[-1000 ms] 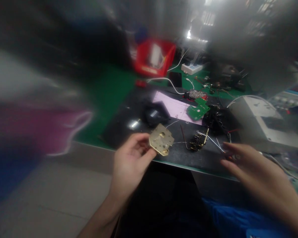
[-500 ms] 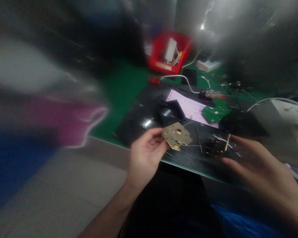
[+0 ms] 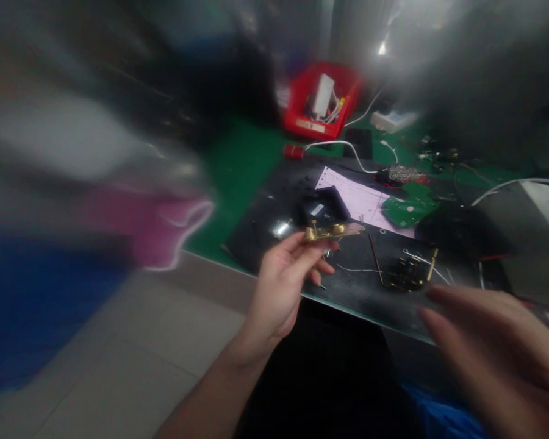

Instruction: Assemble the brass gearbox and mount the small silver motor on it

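My left hand pinches a small brass plate by its edge, held almost edge-on above the near side of a black mat. My right hand hovers at the lower right, fingers stretched out and blurred, holding nothing. A small dark part with brass pins lies on the mat between the two hands, with thin wires beside it.
A green bench top carries a red bin, a pink sheet, a green circuit board, a black block and white cables. A grey machine stands at the right. The left side is smeared.
The brass plate has turned from face-on to nearly edge-on in my left hand. My right hand has drawn back toward me, away from the pinned part. The view shifted left.
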A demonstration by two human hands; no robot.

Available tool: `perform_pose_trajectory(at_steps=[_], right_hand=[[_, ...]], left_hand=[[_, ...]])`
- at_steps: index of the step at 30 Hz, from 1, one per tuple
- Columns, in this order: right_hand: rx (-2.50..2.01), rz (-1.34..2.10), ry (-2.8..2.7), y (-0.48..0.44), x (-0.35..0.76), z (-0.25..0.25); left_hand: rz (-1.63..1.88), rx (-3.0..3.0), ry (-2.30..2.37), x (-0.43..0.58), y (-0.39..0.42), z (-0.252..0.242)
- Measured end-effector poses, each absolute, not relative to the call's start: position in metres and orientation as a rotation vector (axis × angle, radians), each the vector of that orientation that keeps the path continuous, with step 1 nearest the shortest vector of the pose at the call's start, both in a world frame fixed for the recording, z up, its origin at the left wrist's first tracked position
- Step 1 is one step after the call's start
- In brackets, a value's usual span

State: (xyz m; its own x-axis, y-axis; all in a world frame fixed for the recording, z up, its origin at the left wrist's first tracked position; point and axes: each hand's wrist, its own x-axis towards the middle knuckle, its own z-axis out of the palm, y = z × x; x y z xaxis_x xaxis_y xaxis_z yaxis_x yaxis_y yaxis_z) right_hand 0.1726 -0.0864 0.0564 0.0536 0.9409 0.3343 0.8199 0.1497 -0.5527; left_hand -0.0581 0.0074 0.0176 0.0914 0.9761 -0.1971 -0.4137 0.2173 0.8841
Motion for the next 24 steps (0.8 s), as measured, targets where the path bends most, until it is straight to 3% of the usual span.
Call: perform_pose_trajectory(at_steps=[11,24], right_hand=[[-1.419,0.789,-1.584,-0.036,0.087,0.027],[-1.614,0.381,-2.112,-0.036,0.098,0.0]], left_hand=[[1.191,0.673,0.921,-0.057,-0.016,0.024],[1.456,0.776,1.141,-0.091,-0.021,0.009]])
